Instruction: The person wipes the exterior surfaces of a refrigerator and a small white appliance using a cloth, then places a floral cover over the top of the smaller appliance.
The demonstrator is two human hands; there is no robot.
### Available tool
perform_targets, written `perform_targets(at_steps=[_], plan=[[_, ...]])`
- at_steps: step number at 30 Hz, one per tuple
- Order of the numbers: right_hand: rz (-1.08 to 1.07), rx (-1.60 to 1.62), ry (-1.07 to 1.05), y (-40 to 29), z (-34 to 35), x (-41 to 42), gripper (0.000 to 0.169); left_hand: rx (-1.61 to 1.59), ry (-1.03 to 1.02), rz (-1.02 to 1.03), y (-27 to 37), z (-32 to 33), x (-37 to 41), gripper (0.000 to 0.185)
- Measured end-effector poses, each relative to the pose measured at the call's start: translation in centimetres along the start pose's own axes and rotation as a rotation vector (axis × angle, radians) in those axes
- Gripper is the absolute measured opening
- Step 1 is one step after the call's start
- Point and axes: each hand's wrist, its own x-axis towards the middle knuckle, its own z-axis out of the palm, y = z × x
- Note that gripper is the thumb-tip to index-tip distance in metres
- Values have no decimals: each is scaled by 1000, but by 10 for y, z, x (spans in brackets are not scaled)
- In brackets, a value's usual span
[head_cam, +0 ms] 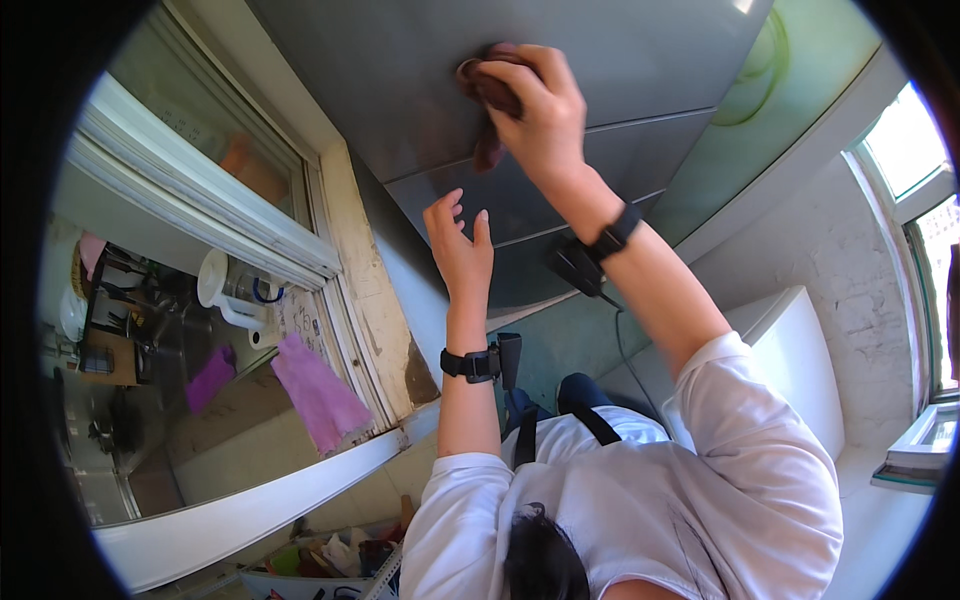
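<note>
My right hand grips a bunched dark reddish-brown cloth against the upper panel of a grey refrigerator. One end of the cloth hangs down near a seam between the panels. My left hand is raised in front of the lower panels, lower and to the left of the cloth. Its fingers are slightly curled and apart, with nothing in them. Whether its fingertips touch the refrigerator, I cannot tell. Both wrists wear black straps, each with a dark device attached.
Left of the refrigerator is a white sliding window frame, with a pitcher and a hanging purple cloth at its sill. A white appliance stands at right, near an open window. A filled container sits low behind.
</note>
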Motion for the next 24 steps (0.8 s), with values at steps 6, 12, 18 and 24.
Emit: perform_targets(at_steps=[6,12,18,24], plan=[[-163,-16,-477,-6,13,-59,16,-78,-14,-99,-7,5,-5,38],[-37,45,-20,-8,-9,5,25,-73,50,-108,-21,-21,-18,37],[-100,-11,74,-7,9,36,24,-219,95,-156,4,-16,-6,40],[305,169,-823,-48,-5,-85,24,-753,-118,-560,-10,-16,-24,53]])
